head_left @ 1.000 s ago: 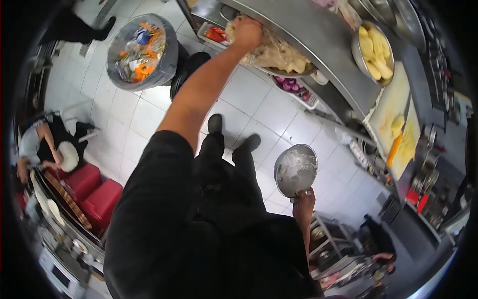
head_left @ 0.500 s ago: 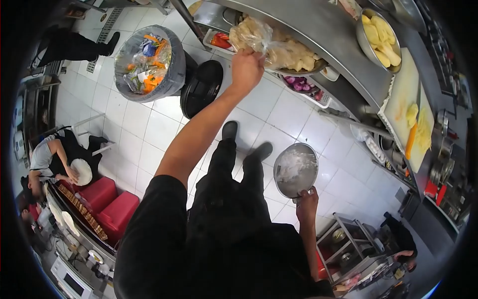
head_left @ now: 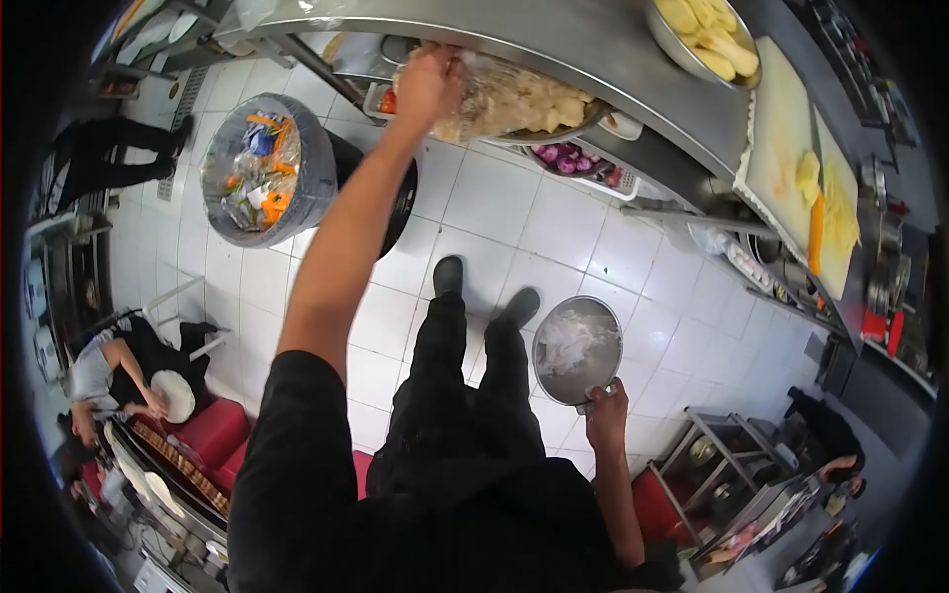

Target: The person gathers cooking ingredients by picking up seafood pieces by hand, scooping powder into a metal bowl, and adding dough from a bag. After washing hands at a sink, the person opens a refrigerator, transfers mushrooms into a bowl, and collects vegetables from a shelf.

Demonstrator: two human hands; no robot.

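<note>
In the head view my left hand (head_left: 431, 87) is closed on the edge of a clear plastic bag (head_left: 474, 89), which lies over pale food pieces (head_left: 559, 109) on the shelf under the steel counter. My right hand (head_left: 606, 415) grips the rim of a round metal bowl (head_left: 603, 368) held out over the floor. White, partly clear material that I cannot make out rests in the bowl. Purple onions (head_left: 568, 158) sit in a container beside the bagged food.
A lined bin (head_left: 259, 170) with scraps stands at the left. Above the shelf runs the steel counter (head_left: 603, 59), with a bowl of peeled yellow pieces (head_left: 704, 40) and a white cutting board (head_left: 781, 158). A seated person (head_left: 148, 371) is at the lower left; others stand farther off.
My left hand has moved up and left with the bag's edge, and the bag now lies flatter over the food. My right hand still holds the bowl. The whole view has shifted.
</note>
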